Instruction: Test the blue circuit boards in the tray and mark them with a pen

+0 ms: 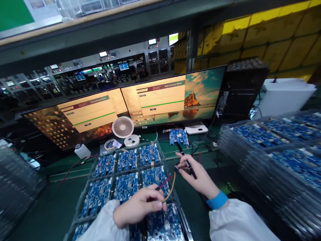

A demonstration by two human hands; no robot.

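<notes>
My left hand (140,205) is closed on one end of a short cable (173,184) with yellow and pinkish-red wires, over a clear tray (180,209) of blue circuit boards (126,185). To the right, my right hand (201,179) grips a black pen-like tool (191,168), which slants across its fingers. The cable's far end, with a small dark connector, is at the right thumb and fingertip; whether they pinch it I cannot tell. A blue band circles my right wrist.
Two monitors (162,98) stand behind the tray. Before them are a white fan (123,127), another blue board (178,136) and a white device (196,128). Stacked trays of boards (261,160) rise at right, stacked clear trays (3,185) at left. A shelf (124,22) crosses overhead.
</notes>
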